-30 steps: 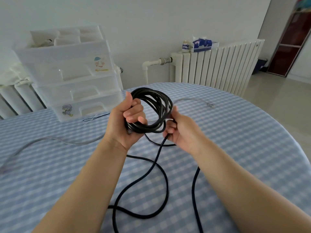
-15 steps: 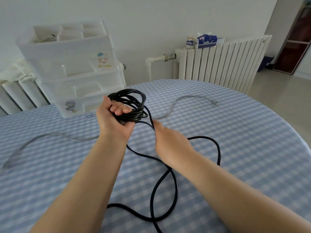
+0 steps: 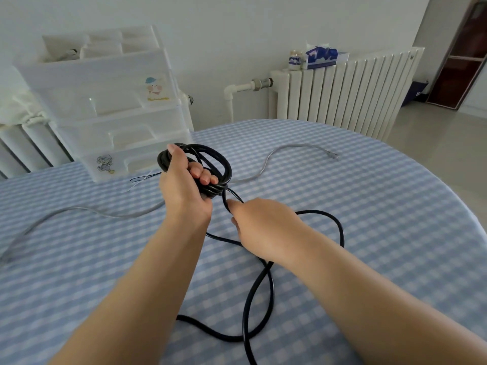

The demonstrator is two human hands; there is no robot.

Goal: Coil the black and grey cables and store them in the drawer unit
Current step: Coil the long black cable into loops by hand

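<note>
My left hand (image 3: 184, 188) is closed around a bundle of black cable (image 3: 210, 159) loops, held above the table in front of the drawer unit. My right hand (image 3: 261, 225) pinches the loose strand of the same black cable just below the bundle. The rest of that cable trails in loops over the tablecloth toward me. A thin grey cable (image 3: 266, 164) lies uncoiled across the table behind my hands, running from the far left to a plug at the right. The translucent white drawer unit (image 3: 110, 117) stands at the back left with its drawers shut.
The round table (image 3: 395, 206) has a blue-and-white checked cloth and its edge curves away on the right. White radiators (image 3: 342, 93) stand behind it, with a tissue box (image 3: 324, 56) and a small jar on top. Thin loose wires (image 3: 145, 177) lie by the drawer unit.
My right hand left the coil and slid down the loose strand toward the table. My left hand tilted the coil flatter and stayed closed on it. The slack on the table shifted right.
</note>
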